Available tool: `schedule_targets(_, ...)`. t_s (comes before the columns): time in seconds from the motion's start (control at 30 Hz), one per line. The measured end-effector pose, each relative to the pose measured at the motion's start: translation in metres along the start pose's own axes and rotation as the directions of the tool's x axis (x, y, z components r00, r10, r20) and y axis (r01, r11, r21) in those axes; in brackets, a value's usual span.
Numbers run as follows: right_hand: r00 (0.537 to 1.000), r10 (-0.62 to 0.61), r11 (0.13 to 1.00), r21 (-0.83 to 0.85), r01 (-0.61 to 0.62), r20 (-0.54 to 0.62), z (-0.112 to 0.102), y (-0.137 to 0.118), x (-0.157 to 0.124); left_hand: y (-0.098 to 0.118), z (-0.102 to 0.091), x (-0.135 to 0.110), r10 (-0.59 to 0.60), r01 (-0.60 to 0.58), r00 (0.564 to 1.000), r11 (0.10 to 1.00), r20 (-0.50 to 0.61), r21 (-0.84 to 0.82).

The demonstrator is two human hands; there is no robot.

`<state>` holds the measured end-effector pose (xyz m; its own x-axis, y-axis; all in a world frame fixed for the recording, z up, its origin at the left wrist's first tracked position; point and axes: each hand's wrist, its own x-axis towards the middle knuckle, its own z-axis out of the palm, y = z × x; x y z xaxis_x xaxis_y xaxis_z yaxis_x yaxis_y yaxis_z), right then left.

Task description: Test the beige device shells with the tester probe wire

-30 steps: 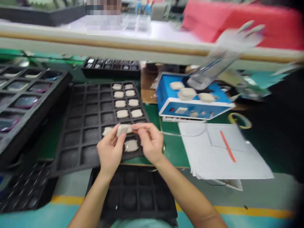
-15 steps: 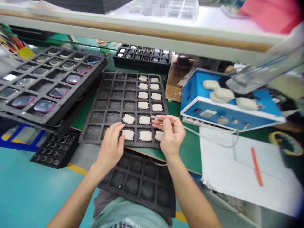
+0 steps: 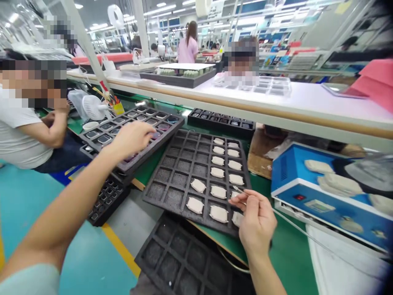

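My left hand [image 3: 135, 138] is over the tilted dark foam tray [image 3: 181, 119] on the left, fingers bent down and open. Its fingertips are beside a glossy purple-edged piece [image 3: 156, 135]; whether they touch it I cannot tell, and nothing shows in the hand. My right hand [image 3: 256, 217] is closed on a thin pen-like tool [image 3: 241, 190] with a grey cord [image 3: 294, 225] trailing right. The tool's tip hovers at the right columns of the middle foam tray [image 3: 172, 200], where beige pad-like pieces [image 3: 218, 191] lie in pockets. My right fingers partly cover one such piece.
A blue box [image 3: 294, 180] with a switch and knobs stands right, beige pieces [image 3: 339, 182] on top. White sheets [image 3: 325, 258] lie before it. Another foam tray [image 3: 181, 258] is below the bench edge. A shelf [image 3: 196, 98] crosses behind; a co-worker [image 3: 27, 127] sits left.
My left hand has moved from the middle tray's beige pieces to the left tray. My right hand keeps the tool by the right columns. The view has tilted up and swung left.
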<state>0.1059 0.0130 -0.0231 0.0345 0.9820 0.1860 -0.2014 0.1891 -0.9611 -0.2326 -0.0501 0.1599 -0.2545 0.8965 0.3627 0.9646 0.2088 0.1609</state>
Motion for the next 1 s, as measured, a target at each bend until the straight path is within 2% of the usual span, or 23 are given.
schedule_targets(0.1, 1.0, 0.023, 0.999, -0.031, -0.024, -0.003, 0.0, 0.001, 0.001, -0.042, -0.002, 0.066, -0.067, 0.07, 0.997, 0.995, 0.041, -0.064)
schedule_targets(0.17, 1.0, 0.03, 0.999, -0.028, -0.03, -0.005, 0.0, 0.003, 0.002, -0.056, 0.006, 0.094, -0.082, 0.091, 0.994, 0.987, 0.076, -0.129)
schedule_targets(0.27, 1.0, 0.023, 1.0, -0.01, -0.023, -0.007, 0.001, 0.003, 0.002, -0.064, 0.015, 0.115, -0.109, 0.121, 0.992, 0.968, 0.066, -0.218)
schedule_targets(0.37, 1.0, -0.012, 1.0, -0.012, 0.012, -0.029, 0.002, 0.002, 0.002, -0.059, 0.011, 0.116, -0.126, 0.128, 0.992, 0.962, 0.026, -0.242)
schedule_targets(0.43, 0.996, -0.064, 0.998, -0.003, 0.064, -0.065, 0.004, 0.0, 0.001, -0.04, 0.005, 0.101, -0.118, 0.105, 0.992, 0.963, -0.039, -0.248)
schedule_targets(0.5, 0.988, -0.122, 0.992, 0.029, 0.126, -0.097, 0.007, -0.003, 0.001, -0.005, 0.008, 0.072, -0.106, 0.041, 0.978, 0.94, -0.177, -0.339)
schedule_targets(0.53, 0.983, -0.149, 0.987, 0.044, 0.155, -0.105, 0.008, -0.004, 0.0, 0.019, 0.015, 0.051, -0.098, -0.021, 0.964, 0.897, -0.247, -0.441)
schedule_targets(0.57, 0.979, -0.174, 0.982, 0.051, 0.18, -0.107, 0.009, -0.005, 0.0, 0.044, 0.027, 0.028, -0.115, -0.06, 0.958, 0.816, -0.262, -0.575)
schedule_targets(0.6, 0.975, -0.195, 0.978, 0.049, 0.201, -0.107, 0.01, -0.005, 0.0, 0.07, 0.042, 0.004, -0.112, -0.078, 0.961, 0.763, -0.251, -0.641)
schedule_targets(0.67, 0.967, -0.232, 0.971, 0.027, 0.236, -0.106, 0.01, -0.004, 0.0, 0.117, 0.082, -0.039, -0.102, -0.048, 0.984, 0.649, -0.149, -0.759)
schedule_targets(0.73, 0.96, -0.262, 0.964, 0.006, 0.264, -0.099, 0.009, -0.002, 0.001, 0.152, 0.123, -0.069, -0.196, 0.146, 0.977, 0.31, 0.087, -0.94)
schedule_targets(0.8, 0.952, -0.296, 0.955, -0.005, 0.297, -0.076, 0.006, 0.0, 0.002, 0.174, 0.154, -0.081, -0.236, 0.27, 0.939, 0.059, 0.249, -0.961)
schedule_targets(0.87, 0.937, -0.347, 0.938, -0.034, 0.346, -0.04, 0.004, 0.0, 0.003, 0.183, 0.171, -0.081, -0.242, 0.314, 0.918, -0.043, 0.315, -0.948)
schedule_targets(1.0, 0.912, -0.405, 0.904, -0.127, 0.409, 0.06, 0.002, -0.003, 0.007, 0.184, 0.175, -0.076, -0.226, 0.333, 0.912, -0.078, 0.342, -0.94)
